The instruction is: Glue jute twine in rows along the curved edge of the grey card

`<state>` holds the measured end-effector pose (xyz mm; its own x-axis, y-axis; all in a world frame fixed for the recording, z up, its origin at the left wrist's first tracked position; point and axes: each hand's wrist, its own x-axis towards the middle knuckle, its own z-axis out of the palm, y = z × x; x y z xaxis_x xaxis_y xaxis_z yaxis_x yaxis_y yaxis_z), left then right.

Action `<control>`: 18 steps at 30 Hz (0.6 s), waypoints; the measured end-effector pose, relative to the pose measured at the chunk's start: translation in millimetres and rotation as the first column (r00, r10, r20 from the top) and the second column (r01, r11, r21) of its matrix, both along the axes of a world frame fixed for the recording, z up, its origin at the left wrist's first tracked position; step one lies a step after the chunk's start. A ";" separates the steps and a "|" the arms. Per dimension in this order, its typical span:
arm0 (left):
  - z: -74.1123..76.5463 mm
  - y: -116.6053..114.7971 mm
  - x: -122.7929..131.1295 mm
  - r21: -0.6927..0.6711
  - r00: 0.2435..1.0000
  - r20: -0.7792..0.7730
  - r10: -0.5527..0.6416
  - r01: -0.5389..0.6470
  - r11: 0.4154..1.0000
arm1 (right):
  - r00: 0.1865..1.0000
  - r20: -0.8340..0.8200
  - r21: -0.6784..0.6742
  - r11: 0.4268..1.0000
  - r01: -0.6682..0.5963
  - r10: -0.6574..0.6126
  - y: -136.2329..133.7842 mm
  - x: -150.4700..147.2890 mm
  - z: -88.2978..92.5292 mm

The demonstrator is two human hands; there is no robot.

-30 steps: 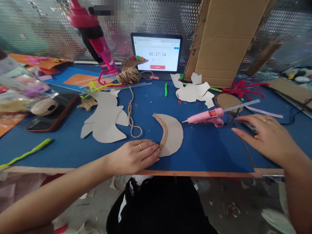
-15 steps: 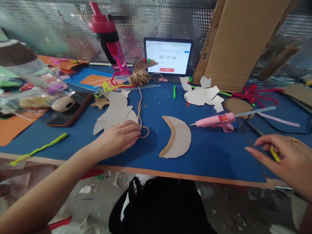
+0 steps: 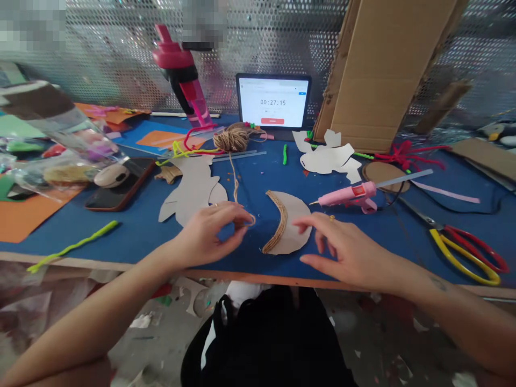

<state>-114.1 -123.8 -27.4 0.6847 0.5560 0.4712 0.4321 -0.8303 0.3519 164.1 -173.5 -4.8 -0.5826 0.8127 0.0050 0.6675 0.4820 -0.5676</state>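
Left hand (image 3: 207,234): fingers (image 3: 237,214) pinched on a small loop of twine (image 3: 236,183), just left of the crescent card (image 3: 293,207). Right hand (image 3: 350,252): fingers (image 3: 312,221) parted, grasping nothing, at the card's right edge; contact w/ card can't be told. Card lies flat on the blue tabletop (image 3: 139,234), btwn both hands, w/ a braided twine strip (image 3: 283,221) along its curved left side.

From the left hand, the twine runs far to the twine ball (image 3: 231,138). Grey cut-out (image 3: 192,185) lies just beyond the left hand, partly hidden by it. Pink glue gun (image 3: 346,194) lies beyond the right hand, nozzle pointing left twd the card, clear glue stick (image 3: 405,177) out its rear. Scissors (image 3: 441,228), red & yellow handles, lie right of the right hand, near side.

Farther out: white cut-out (image 3: 324,161) beyond the glue gun; brown cardboard oval (image 3: 377,174) to its right; short green stem (image 3: 285,154) left of white cut-out. Far left: phone (image 3: 139,180) w/ white case (image 3: 112,176) on top. Far centre: upright tablet (image 3: 274,105), reading 00:27:15; bottle (image 3: 177,62) to its left, tall cardboard (image 3: 373,75) to its right.
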 end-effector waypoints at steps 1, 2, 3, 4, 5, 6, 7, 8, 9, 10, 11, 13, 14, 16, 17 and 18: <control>0.2 -3.4 4.2 0.004 0.999 -0.020 -0.049 0.049 0.999 | 0.999 -0.030 0.012 1.000 -0.017 0.017 4.6 -7.6 -2.6; 1.1 -7.1 8.5 0.005 0.994 -0.037 -0.098 0.098 0.995 | 0.997 -0.060 0.016 0.999 -0.043 0.044 8.6 -14.8 -5.2; 2.7 -10.6 12.6 0.003 0.989 -0.047 -0.143 0.143 0.990 | 0.993 -0.089 0.016 0.997 -0.078 0.080 12.0 -21.6 -7.6; 4.6 -13.6 16.0 0.003 0.982 -0.049 -0.182 0.182 0.983 | 0.986 -0.118 0.010 0.993 -0.117 0.118 14.9 -27.8 -9.5; 6.8 -15.9 18.6 0.003 0.975 -0.043 -0.218 0.218 0.976 | 0.977 -0.149 0.004 0.988 -0.155 0.153 17.4 -32.9 -10.9; 9.0 -17.3 20.2 0.002 0.969 -0.029 -0.246 0.246 0.969 | 0.967 -0.181 0.003 0.984 -0.180 0.177 19.5 -36.7 -11.7; 11.1 -17.7 20.5 -0.002 0.964 -0.018 -0.267 0.267 0.964 | 0.960 -0.207 0.005 0.982 -0.190 0.187 21.4 -38.9 -11.8; 12.9 -17.2 19.6 -0.005 0.960 -0.004 -0.280 0.280 0.960 | 0.956 -0.227 0.009 0.982 -0.188 0.185 22.8 -39.5 -11.4; 14.4 -15.7 17.5 -0.014 0.960 0.011 -0.281 0.281 0.959 | 0.955 -0.239 0.011 0.984 -0.176 0.174 23.7 -38.4 -10.5; 15.6 -13.6 14.3 -0.031 0.961 0.032 -0.275 0.276 0.961 | 0.954 -0.250 0.007 0.986 -0.169 0.166 23.9 -35.8 -9.2; 16.4 -10.9 10.3 -0.055 0.964 0.054 -0.259 0.262 0.964 | 0.953 -0.254 -0.007 0.985 -0.172 0.165 23.2 -32.2 -7.7; 17.3 -4.5 1.1 -0.107 0.977 0.088 -0.196 0.205 0.973 | 0.956 -0.241 -0.078 0.979 -0.191 0.167 19.0 -23.4 -5.0; 17.6 -1.0 -3.5 -0.129 0.983 0.098 -0.156 0.168 0.977 | 0.958 -0.234 -0.124 0.973 -0.196 0.164 15.7 -19.1 -4.1; 18.1 6.2 -11.3 -0.143 0.992 0.092 -0.088 0.101 0.985 | 0.966 -0.229 -0.228 0.958 -0.176 0.122 8.1 -11.9 -3.1; 18.5 9.9 -14.4 -0.138 0.994 0.078 -0.075 0.086 0.987 | 0.967 -0.239 -0.279 0.948 -0.153 0.086 4.1 -9.0 -2.9; 19.1 13.5 -16.9 -0.131 0.995 0.053 -0.084 0.090 0.987 | 0.965 -0.257 -0.324 0.937 -0.134 0.049 0.3 -6.3 -2.7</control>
<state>-131.0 -110.2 -8.4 0.7120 0.5553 0.4297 0.3408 -0.8084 0.4799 157.8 -173.2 -7.4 -0.6700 0.7343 -0.1088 0.4517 0.2870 -0.8447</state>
